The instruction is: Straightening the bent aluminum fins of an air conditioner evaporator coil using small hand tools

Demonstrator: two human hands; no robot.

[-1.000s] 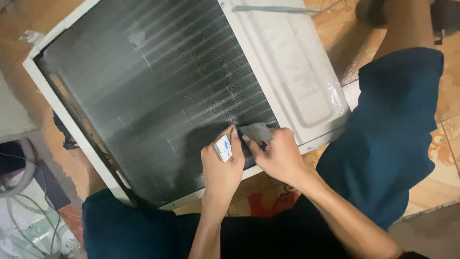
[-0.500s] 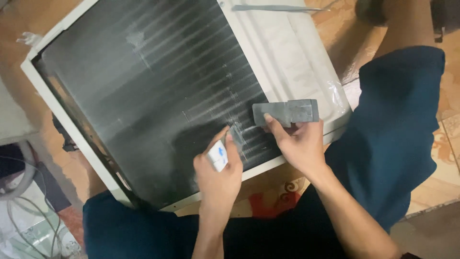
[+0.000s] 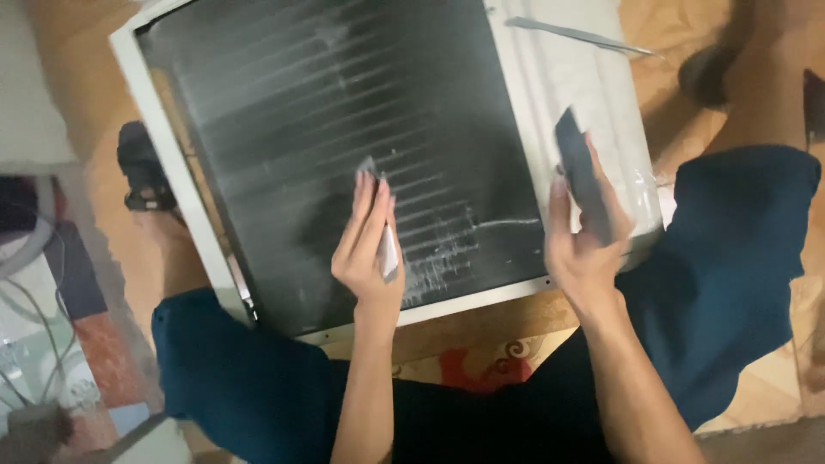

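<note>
- Dark coil fins (image 3: 326, 129) fill the white air conditioner (image 3: 567, 94) (lying flat)
- left hand (image 3: 368, 245) pinches a small white card (image 3: 388, 251) on them; right hand (image 3: 584, 249) grips a dark flat tool (image 3: 577, 167)

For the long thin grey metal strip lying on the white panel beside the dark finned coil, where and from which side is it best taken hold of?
Probably at the pointed far-right end of the long thin grey metal strip, coming from the right. That tip seems to reach past the edge of the white panel, so fingers could likely close above and below it. The rest lies flat on the panel, leaving little to pinch.
</note>
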